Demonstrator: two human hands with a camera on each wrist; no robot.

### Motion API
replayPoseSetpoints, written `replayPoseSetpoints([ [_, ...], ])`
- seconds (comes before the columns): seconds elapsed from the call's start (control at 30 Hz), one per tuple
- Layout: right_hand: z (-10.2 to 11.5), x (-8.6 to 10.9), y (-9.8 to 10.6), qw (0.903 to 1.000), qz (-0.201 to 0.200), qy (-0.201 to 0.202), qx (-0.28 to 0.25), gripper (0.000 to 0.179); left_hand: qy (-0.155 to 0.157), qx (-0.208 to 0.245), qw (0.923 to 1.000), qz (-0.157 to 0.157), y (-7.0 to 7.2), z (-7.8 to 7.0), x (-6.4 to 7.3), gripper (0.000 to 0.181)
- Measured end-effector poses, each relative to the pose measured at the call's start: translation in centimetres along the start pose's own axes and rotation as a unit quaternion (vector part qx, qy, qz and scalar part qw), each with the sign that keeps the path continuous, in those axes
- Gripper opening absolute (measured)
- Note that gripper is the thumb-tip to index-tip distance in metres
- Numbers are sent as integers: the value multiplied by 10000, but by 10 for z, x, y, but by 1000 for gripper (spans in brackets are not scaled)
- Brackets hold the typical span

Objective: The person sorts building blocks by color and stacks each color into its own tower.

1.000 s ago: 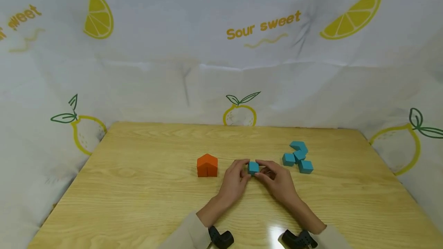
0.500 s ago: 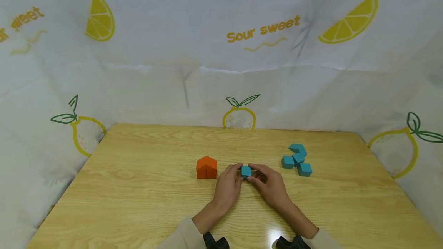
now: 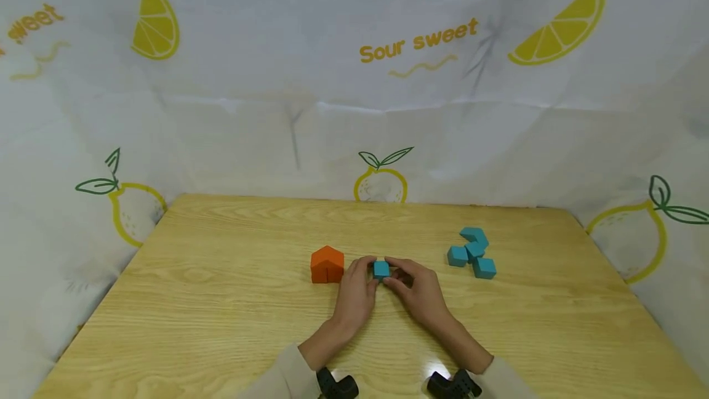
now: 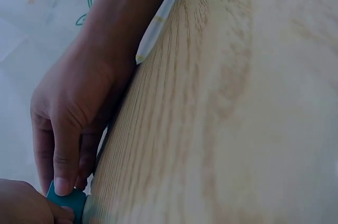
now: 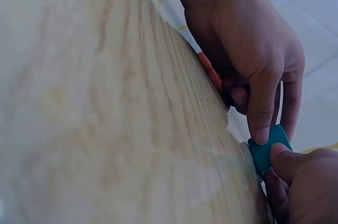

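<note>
A small blue cube block [image 3: 381, 270] is between my two hands, near the middle of the table. From its left side my left hand [image 3: 353, 300] pinches it with thumb and fingers. My right hand [image 3: 419, 294] grips it from the right in the same way. Close up in the right wrist view, both thumbs press on faces of the blue cube block [image 5: 266, 150]. Just left of my left hand stands an orange house-shaped block group [image 3: 327, 265], with a pointed top and a seam low down. Whether the cube touches the table I cannot tell.
Several loose blue blocks [image 3: 475, 250] lie grouped to the right, cubes and an angled piece among them. The wooden table [image 3: 221, 300] ends at a white lemon-printed sheet [image 3: 266, 79] behind and at both sides. Black devices [image 3: 454, 385] sit at both wrists.
Both hands have moved left together with the blue cube block, closer to the orange block group. The loose blue blocks and the orange group have stayed in place on the table.
</note>
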State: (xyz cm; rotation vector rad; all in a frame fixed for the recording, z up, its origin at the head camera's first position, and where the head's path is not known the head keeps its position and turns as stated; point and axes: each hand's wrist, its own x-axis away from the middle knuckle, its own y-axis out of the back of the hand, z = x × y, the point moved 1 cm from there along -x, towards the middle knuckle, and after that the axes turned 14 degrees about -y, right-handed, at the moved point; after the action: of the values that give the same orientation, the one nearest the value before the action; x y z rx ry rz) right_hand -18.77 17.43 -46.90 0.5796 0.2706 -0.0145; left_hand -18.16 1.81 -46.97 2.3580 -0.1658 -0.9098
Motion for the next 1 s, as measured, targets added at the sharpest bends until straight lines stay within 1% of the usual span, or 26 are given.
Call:
replayPoseSetpoints([
  [0.07, 1, -1, 0, 10000, 13, -12, 5, 39, -60, 19, 9999, -78, 1, 0, -1, 37],
  [0.17, 0, -1, 0, 10000, 53, -16, 0, 40, -114, 36, 9999, -113, 2, 0, -1, 38],
  [0.27, -1, -1, 0, 10000, 85, -37, -19, 40, -33, 135, 9999, -43, 4, 0, -1, 40],
  [0.4, 0, 0, 1, 9999, 118, -58, -36, 41, 167, 318, 9993, 50, 5, -1, 0, 40],
  [0.67, 1, 2, 3, 9998, 131, -135, -60, 42, 251, 369, 9989, 142, 4, -2, 0, 39],
  [0.9, 2, 2, 2, 9994, 150, -297, -99, 42, 288, 354, 9989, 80, 3, -2, 0, 38],
  [1.0, 3, 2, 2, 9992, 139, -351, -145, 44, 345, 314, 9988, 119, 4, -3, 0, 38],
])
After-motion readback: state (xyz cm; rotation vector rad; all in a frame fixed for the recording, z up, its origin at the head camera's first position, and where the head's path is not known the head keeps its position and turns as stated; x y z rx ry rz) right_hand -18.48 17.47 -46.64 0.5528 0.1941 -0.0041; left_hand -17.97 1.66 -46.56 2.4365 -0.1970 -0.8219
